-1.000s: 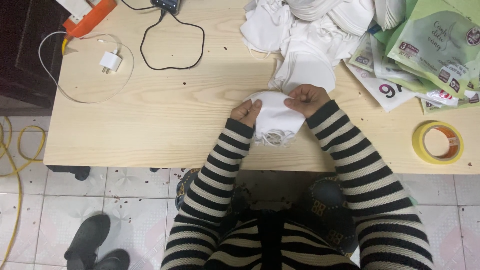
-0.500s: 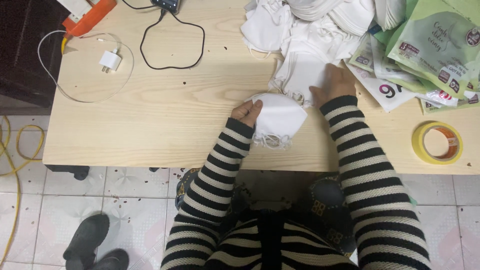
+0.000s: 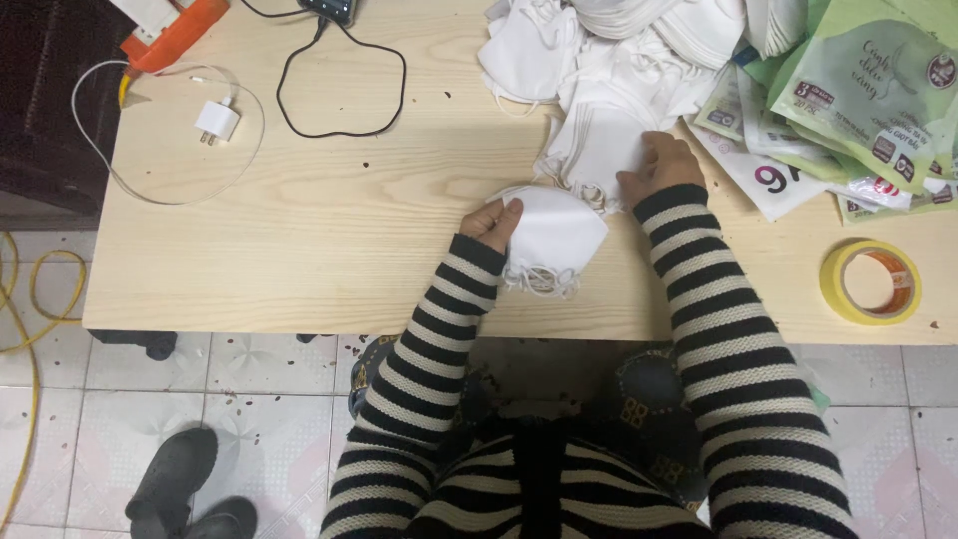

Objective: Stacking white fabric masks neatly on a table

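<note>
Under left hand [image 3: 491, 222], mask [image 3: 554, 235] lies crosswise.

**Pale wooden bench seen from above**

I look down on a light wood bench [image 3: 349, 230] over a tiled floor [image 3: 249, 399]. At its far left lie an orange tool [image 3: 178, 32] and a white charger plug [image 3: 217, 122] with a looping white cable. A black cable [image 3: 339, 90] curls beside them. A heap of white masks [image 3: 619, 60] fills the far middle, green packets [image 3: 858, 90] the right, and a yellow tape roll [image 3: 870, 281] sits near the right edge.
</note>
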